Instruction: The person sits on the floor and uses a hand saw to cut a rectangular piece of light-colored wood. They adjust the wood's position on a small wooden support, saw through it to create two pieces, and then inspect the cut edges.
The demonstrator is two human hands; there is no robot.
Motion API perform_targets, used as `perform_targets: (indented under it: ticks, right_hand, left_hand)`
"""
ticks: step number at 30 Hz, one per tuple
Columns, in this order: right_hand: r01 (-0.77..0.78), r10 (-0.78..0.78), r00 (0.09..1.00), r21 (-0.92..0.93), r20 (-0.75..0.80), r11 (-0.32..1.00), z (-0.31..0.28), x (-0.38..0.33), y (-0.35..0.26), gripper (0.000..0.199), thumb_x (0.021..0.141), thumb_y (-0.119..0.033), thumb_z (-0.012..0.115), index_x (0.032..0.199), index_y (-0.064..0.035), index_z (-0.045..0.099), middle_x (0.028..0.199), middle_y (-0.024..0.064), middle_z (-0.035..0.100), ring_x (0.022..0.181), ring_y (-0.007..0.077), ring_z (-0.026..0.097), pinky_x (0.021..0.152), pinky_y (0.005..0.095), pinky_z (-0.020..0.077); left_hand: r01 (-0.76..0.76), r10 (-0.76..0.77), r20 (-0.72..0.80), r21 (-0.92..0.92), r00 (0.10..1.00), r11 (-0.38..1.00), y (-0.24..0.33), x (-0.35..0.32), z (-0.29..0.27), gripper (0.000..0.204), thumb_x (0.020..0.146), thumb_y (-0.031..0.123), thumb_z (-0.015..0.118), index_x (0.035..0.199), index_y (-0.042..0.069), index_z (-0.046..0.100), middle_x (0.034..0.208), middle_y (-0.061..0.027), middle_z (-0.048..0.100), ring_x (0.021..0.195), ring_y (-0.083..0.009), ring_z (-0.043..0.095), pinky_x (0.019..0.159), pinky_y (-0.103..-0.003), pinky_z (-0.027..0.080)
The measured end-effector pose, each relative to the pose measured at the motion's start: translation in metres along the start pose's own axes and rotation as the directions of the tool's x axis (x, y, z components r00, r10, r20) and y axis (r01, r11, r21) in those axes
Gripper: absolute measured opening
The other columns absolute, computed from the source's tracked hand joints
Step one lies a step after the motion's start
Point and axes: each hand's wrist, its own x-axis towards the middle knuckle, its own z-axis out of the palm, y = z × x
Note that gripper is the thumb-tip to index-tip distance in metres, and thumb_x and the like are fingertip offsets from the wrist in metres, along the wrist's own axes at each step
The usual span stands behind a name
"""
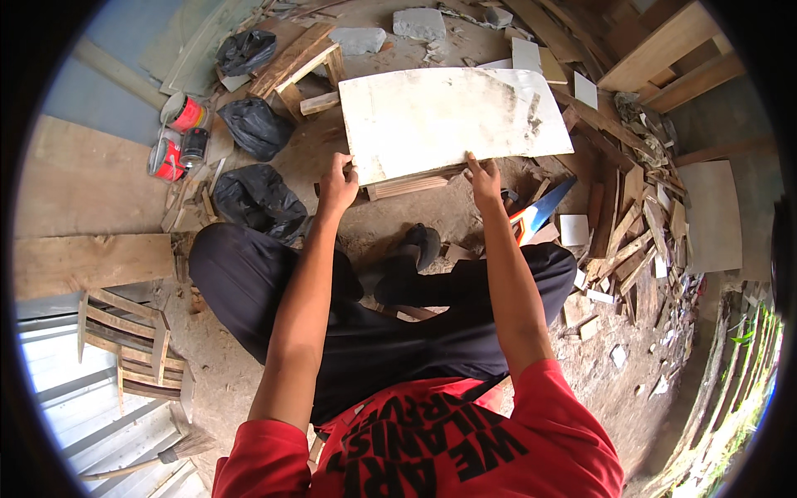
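Board: a pale, whitish flat panel (448,116), roughly rectangular, was seen in the upper middle of the frame.
Surface: dark smudges and grime were spread toward its right end; the rest was dull and lightly stained.
Pose: it was laid flat, face up, slightly skewed, on a low stack of wooden pieces (407,184).
Near edge: it was gripped at the lower left and lower right.

a rough woodworking yard or building site on a bare dirt floor (432,216). offcuts and wood scraps (631,241) lie heaped about, with planks (664,50), paint tins (178,133), black rubbish bags (257,124), concrete chunks (419,23) and a slatted wooden frame (133,349).
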Motion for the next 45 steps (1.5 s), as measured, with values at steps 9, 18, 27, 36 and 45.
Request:
perform_targets:
  ticks: [9, 18, 27, 36, 45]
  right_hand:
    - [-0.037, 0.024, 0.991, 0.094, 0.13, 0.995, 0.006, -0.017, -0.009, 0.026, 0.094, -0.021, 0.064, 0.104, -0.0005, 0.052, 0.105, 0.0094, 0.056, 0.099, 0.0198, 0.056, 0.089, 0.0375, 0.0484]
    - [-0.114, 0.077, 0.983, 0.228, 0.166, 0.967, 0.001, -0.021, 0.002, 0.026, 0.093, -0.018, 0.064, 0.102, 0.002, 0.051, 0.105, 0.0114, 0.056, 0.101, 0.0211, 0.056, 0.093, 0.0391, 0.0478]
    - [-0.068, 0.027, 0.985, 0.238, 0.172, 0.969, -0.001, -0.024, 0.005, 0.031, 0.094, -0.018, 0.063, 0.117, -0.0008, 0.05, 0.122, 0.0096, 0.056, 0.113, 0.0222, 0.054, 0.099, 0.042, 0.0441]
    - [0.0, -0.021, 0.992, 0.166, 0.126, 0.986, 0.017, -0.039, -0.008, 0.043, 0.095, -0.021, 0.062, 0.129, 0.0004, 0.046, 0.131, 0.0123, 0.052, 0.123, 0.0246, 0.049, 0.102, 0.0407, 0.0431]
    - [0.012, -0.027, 0.994, 0.143, 0.101, 0.99, 0.013, -0.026, -0.001, 0.023, 0.095, -0.022, 0.061, 0.101, -0.0005, 0.054, 0.107, 0.0083, 0.057, 0.102, 0.0173, 0.055, 0.096, 0.0377, 0.0477]
  left_hand:
    - [0.052, -0.05, 0.029, -0.052, 0.998, 0.997, -0.011, -0.007, -0.01, 0.028, 0.088, 0.011, 0.063, 0.113, 0.003, 0.057, 0.105, -0.0163, 0.066, 0.096, -0.0311, 0.064, 0.08, -0.038, 0.05]
    - [0.006, -0.005, 0.021, -0.055, 1.0, 0.998, -0.013, -0.007, -0.017, 0.026, 0.088, 0.01, 0.063, 0.112, 0.002, 0.058, 0.102, -0.0156, 0.066, 0.087, -0.0261, 0.065, 0.076, -0.036, 0.05]
    - [-0.017, 0.017, 0.013, -0.041, 1.0, 0.999, -0.01, -0.005, -0.014, 0.027, 0.088, 0.011, 0.063, 0.113, 0.002, 0.058, 0.102, -0.0159, 0.067, 0.085, -0.0268, 0.065, 0.076, -0.037, 0.05]
    - [0.033, -0.033, -0.007, -0.008, 0.999, 0.999, -0.016, -0.009, -0.015, 0.025, 0.089, 0.015, 0.063, 0.111, 0.006, 0.055, 0.102, -0.018, 0.067, 0.093, -0.0374, 0.065, 0.079, -0.043, 0.05]
    - [0.187, -0.186, 0.11, -0.003, 0.976, 0.982, 0.002, -0.009, -0.019, 0.028, 0.089, 0.016, 0.061, 0.113, 0.008, 0.05, 0.115, -0.0196, 0.062, 0.109, -0.0435, 0.054, 0.093, -0.048, 0.042]
